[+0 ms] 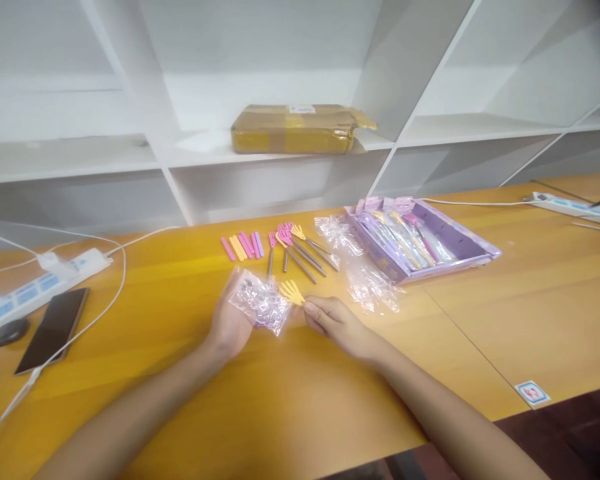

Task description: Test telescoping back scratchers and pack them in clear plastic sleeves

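Left hand point(230, 327) cups crinkled clear plastic sleeve point(260, 303), right hand point(337, 323) pinches yellow hand-shaped plastic scratcher head point(292, 292) at its 3 o'clock mouth, mid-tabletop; best to draw straight out, sleeve held steady.

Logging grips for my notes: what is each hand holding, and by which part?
The left hand holds a clear plastic wrapper from beneath. The right hand pinches the yellow hand-shaped tool where it leaves the wrapper.
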`<action>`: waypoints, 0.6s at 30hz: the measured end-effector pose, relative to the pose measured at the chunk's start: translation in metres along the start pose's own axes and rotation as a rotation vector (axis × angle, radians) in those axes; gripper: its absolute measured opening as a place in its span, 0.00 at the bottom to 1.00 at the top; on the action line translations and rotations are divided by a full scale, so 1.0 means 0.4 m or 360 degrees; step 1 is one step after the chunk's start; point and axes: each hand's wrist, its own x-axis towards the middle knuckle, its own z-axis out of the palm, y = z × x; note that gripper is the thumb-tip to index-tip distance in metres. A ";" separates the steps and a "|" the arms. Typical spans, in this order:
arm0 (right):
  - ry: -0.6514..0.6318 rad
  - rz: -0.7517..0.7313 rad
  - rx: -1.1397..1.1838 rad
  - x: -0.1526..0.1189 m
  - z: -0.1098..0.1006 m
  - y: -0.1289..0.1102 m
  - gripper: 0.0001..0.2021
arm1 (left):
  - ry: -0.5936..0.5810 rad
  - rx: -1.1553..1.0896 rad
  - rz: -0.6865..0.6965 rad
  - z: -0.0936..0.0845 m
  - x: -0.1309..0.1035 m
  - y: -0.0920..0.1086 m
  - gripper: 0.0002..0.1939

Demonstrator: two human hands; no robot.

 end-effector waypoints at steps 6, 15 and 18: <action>-0.0009 -0.0010 -0.0012 0.001 -0.019 0.009 0.28 | -0.0076 0.0082 -0.0060 0.013 -0.015 0.042 0.23; 0.0031 -0.0103 -0.0150 -0.002 -0.041 0.000 0.27 | -0.0455 0.0091 -0.0435 -0.001 -0.023 0.098 0.38; 0.0034 -0.0096 -0.0262 -0.003 -0.039 -0.011 0.25 | -0.0371 0.0252 -0.0312 0.001 -0.028 0.078 0.25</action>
